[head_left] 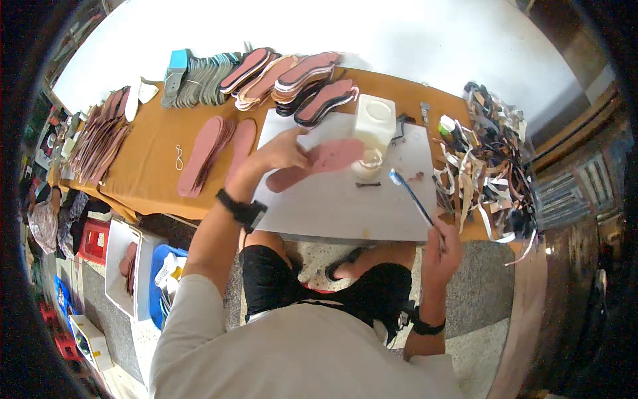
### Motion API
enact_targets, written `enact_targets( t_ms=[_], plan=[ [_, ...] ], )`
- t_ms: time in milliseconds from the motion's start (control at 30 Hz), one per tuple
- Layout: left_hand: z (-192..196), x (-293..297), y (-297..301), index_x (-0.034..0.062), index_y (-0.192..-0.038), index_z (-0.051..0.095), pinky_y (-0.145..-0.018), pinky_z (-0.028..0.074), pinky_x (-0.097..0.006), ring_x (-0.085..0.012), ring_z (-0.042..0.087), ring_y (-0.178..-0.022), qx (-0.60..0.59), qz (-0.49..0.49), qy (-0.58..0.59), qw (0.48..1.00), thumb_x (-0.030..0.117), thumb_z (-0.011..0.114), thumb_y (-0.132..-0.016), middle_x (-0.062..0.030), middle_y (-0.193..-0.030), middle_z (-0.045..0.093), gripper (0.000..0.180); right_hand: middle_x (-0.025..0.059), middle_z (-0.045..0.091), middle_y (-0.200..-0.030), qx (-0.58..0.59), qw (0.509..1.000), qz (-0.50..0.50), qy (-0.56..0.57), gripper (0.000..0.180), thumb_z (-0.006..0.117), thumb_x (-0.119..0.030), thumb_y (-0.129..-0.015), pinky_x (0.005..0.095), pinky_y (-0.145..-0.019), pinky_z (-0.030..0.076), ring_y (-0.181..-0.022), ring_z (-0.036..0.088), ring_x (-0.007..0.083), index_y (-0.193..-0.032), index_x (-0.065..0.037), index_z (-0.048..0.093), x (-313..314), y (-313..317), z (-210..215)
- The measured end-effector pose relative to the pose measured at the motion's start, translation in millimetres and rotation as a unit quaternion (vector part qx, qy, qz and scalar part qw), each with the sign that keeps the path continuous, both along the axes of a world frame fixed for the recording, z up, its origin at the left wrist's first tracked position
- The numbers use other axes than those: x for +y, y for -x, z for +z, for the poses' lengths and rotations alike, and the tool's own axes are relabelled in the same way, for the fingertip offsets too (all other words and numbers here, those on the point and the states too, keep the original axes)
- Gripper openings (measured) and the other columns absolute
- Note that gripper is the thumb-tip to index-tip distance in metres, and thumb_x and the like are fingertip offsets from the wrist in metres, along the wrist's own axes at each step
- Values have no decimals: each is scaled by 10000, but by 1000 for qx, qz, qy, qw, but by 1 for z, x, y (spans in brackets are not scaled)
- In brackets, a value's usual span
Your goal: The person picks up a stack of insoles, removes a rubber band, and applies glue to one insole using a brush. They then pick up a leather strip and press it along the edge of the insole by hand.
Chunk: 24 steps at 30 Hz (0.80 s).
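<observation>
A pink insole [335, 155], slightly blurred, is held at its edge by my left hand [286, 150] over the white board [312, 216]. My fingers bend onto its middle, and the thumb is partly hidden. Off the board's front right corner, my right hand [444, 251] is closed around the handle of a toothbrush [413, 197], its bristle end pointing up and left. Between the hands stands a white plastic container [375, 116] with a small round pot [367, 167] in front of it, next to the insole's far tip. A short dark strip [367, 185] lies on the board.
Stacked insoles [309, 73] line the table's back, beside grey pieces [199, 83]. More pink insoles [203, 156] and a brown pile [100, 139] lie left. Tangled straps [495, 159] heap up at right, some hanging over the edge. Bins [129, 266] stand below left.
</observation>
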<state>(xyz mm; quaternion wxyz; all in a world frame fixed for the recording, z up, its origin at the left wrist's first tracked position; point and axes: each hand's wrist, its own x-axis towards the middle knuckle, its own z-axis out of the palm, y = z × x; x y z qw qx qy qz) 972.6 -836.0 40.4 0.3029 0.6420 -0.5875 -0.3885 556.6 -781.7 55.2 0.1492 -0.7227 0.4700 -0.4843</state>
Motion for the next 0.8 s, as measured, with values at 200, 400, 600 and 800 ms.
enact_targets(
  t_ms=[200,400,600,800],
  plan=[
    [43,101,9,-80,-1471,383,-768,562,-318,-181,708,-838,87,151,90,981,37,821,-692,-153,-913,727,901,151,707,-929,60,998,30,-4,169,658,-100,-935,389,-788,534,-869,690,308,-1068,-20,725,-42,-25,3],
    [29,170,33,-100,-1471,365,-769,561,-306,-168,700,-793,158,283,158,933,16,808,-718,-134,-882,720,881,147,714,-933,136,988,54,48,154,678,-147,-921,428,-771,536,-862,687,343,-1034,-58,731,-79,-61,-16],
    [41,194,57,-130,-1449,342,-612,523,-269,-145,680,-681,129,311,131,932,34,829,-751,-127,-797,721,867,140,691,-890,217,973,42,72,147,667,-158,-917,459,-738,530,-823,665,362,-1022,-71,721,-95,-80,-29],
    [28,200,56,-76,-1471,325,-609,523,-291,-160,684,-708,118,304,117,938,9,832,-760,-141,-852,732,877,153,691,-884,202,976,31,79,147,652,-152,-922,455,-728,535,-809,670,367,-1006,-52,720,-91,-82,-23]
  ],
)
